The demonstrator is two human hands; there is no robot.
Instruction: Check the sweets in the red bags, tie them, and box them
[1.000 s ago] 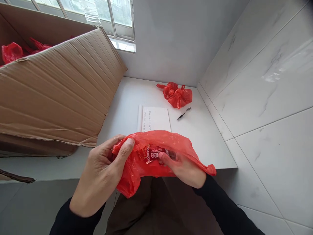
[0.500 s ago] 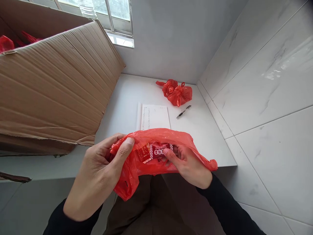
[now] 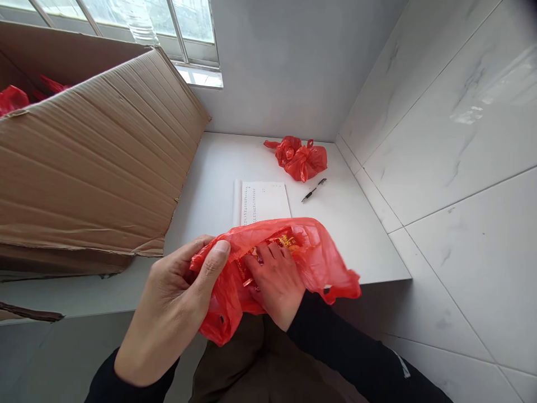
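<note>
A red plastic bag is spread at its mouth just above the front edge of the table. My left hand is closed on the bag's left rim, thumb on top. Inside lie small wrapped snack packets, red with gold print. My right hand reaches into the bag, its fingers curled down among the packets. The fingertips are partly hidden, and what they grip cannot be made out.
On the white table lie a printed sheet or booklet, a black pen and tied red bags. A large cardboard box with red bags inside stands left. A tiled wall rises right.
My right hand has moved left and deeper into the bag, away from its right side and the dark red packet by its fingers. My left hand keeps its hold on the rim.
</note>
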